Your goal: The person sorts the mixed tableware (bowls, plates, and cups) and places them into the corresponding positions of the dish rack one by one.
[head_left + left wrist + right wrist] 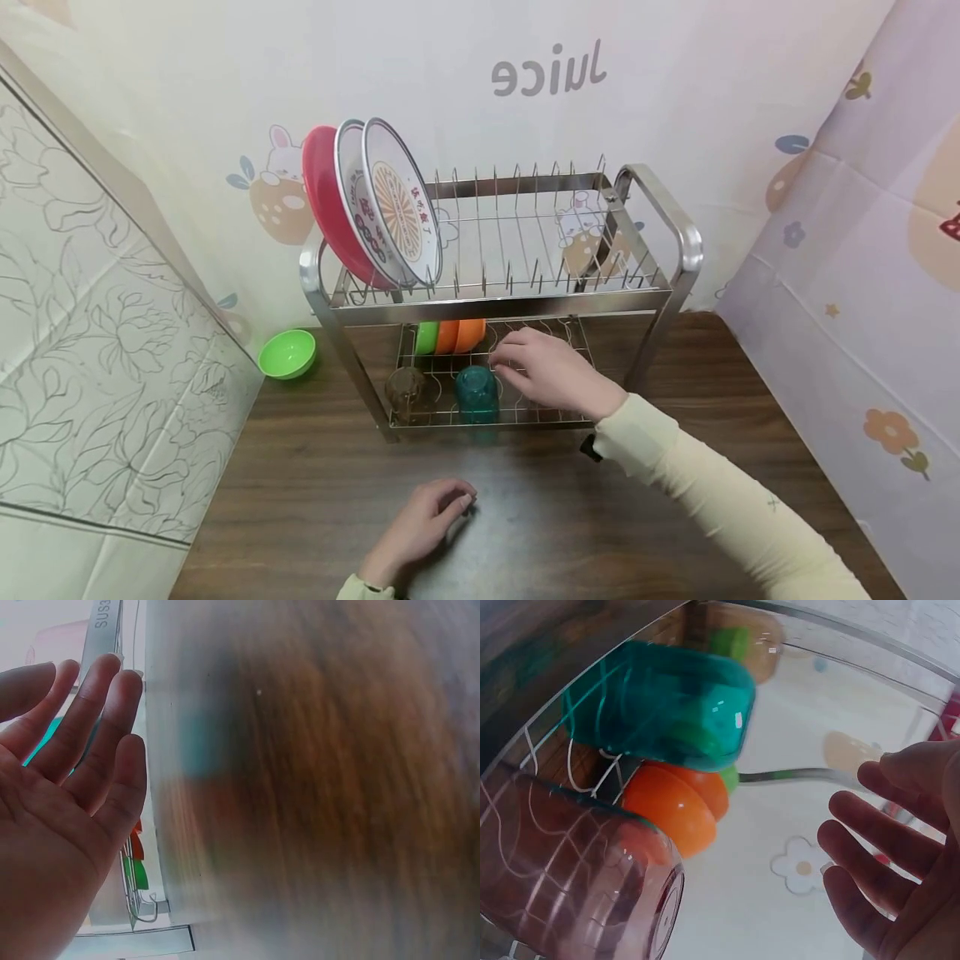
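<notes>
My right hand (547,367) reaches over the lower shelf of the metal dish rack, fingers loosely bent and holding nothing. Close to its fingertips stands an upside-down teal glass (477,393). A clear pinkish glass (592,877) sits beside it in the right wrist view; the hand hides it in the head view. A brownish clear glass (406,390) is at the shelf's left. Behind the glasses lean orange bowls (470,335) and a green bowl (426,337). In front of the rack, my left hand (423,521) is low over the table, its fingers relaxed, nothing in them.
On the rack's upper tier, a red plate (321,187) and two white patterned plates (405,204) stand in the left slots. A light green bowl (288,354) sits on the wooden table (555,517) left of the rack. Patterned walls close in the back and sides.
</notes>
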A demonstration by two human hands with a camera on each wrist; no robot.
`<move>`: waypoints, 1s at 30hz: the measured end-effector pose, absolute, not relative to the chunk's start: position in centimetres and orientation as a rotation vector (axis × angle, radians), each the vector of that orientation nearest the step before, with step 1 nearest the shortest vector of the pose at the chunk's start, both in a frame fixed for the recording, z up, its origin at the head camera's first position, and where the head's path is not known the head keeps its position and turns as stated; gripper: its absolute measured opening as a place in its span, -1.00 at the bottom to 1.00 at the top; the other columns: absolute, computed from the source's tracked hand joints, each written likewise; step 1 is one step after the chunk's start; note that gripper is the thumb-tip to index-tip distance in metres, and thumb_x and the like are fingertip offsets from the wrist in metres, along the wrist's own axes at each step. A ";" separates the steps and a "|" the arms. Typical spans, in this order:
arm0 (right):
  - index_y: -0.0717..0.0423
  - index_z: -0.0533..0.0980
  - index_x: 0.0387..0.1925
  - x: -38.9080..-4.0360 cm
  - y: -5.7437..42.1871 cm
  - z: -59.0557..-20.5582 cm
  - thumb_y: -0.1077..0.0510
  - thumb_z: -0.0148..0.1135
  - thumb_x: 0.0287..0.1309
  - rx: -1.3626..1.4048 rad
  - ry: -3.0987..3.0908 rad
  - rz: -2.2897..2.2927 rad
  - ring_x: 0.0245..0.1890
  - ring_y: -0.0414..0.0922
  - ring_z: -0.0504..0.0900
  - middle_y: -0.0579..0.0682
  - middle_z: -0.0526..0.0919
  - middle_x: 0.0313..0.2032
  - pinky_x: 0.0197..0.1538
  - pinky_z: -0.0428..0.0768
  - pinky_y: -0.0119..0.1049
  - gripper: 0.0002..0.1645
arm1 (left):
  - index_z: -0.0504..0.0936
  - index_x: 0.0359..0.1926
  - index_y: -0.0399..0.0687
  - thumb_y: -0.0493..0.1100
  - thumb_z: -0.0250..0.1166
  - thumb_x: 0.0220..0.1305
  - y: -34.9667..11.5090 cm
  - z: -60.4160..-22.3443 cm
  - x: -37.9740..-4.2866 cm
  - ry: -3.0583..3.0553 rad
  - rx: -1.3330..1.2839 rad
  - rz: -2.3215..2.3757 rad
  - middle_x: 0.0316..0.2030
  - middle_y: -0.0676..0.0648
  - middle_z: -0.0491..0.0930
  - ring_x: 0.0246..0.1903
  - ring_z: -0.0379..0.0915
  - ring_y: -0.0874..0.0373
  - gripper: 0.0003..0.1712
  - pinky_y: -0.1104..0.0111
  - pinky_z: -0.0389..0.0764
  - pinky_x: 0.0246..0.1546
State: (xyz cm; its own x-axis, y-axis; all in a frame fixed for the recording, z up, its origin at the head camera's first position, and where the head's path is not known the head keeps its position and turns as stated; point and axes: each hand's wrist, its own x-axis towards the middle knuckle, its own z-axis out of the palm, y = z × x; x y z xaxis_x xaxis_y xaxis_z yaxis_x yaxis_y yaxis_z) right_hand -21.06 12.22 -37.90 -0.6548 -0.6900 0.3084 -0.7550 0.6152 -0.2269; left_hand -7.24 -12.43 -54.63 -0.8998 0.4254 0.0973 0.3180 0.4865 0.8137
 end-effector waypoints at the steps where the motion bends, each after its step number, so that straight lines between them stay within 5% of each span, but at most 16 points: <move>1: -0.11 0.69 -0.10 -20.7 12.6 -37.9 0.07 0.24 0.34 1.178 -2.645 0.532 -0.05 -0.17 0.57 -0.18 0.64 -0.11 0.00 0.57 -0.15 -0.83 | 0.69 -0.10 0.00 -0.05 0.15 0.49 -12.5 -54.6 -7.2 2.610 0.655 1.384 -0.15 0.17 0.65 -0.09 0.55 0.28 -0.78 0.24 0.55 0.00; 12: -0.02 0.68 -0.10 -16.9 16.2 -40.1 0.12 0.28 0.29 1.008 -2.542 0.769 0.02 -0.12 0.58 -0.14 0.66 -0.06 0.08 0.54 -0.10 -0.82 | 0.68 -0.06 -0.07 -0.07 0.14 0.50 -13.4 -54.1 -7.5 2.638 0.636 1.339 -0.12 0.14 0.66 -0.04 0.56 0.23 -0.74 0.19 0.53 0.05; 30: -0.11 0.68 -0.13 -12.9 19.1 -46.1 0.19 0.35 0.23 0.800 -2.582 0.971 -0.07 -0.24 0.61 -0.26 0.67 -0.12 -0.12 0.61 -0.16 -0.81 | 0.69 -0.07 -0.05 -0.05 0.20 0.46 -19.9 -52.2 -9.0 2.805 0.426 1.184 -0.11 0.13 0.68 -0.04 0.58 0.18 -0.77 0.14 0.58 -0.02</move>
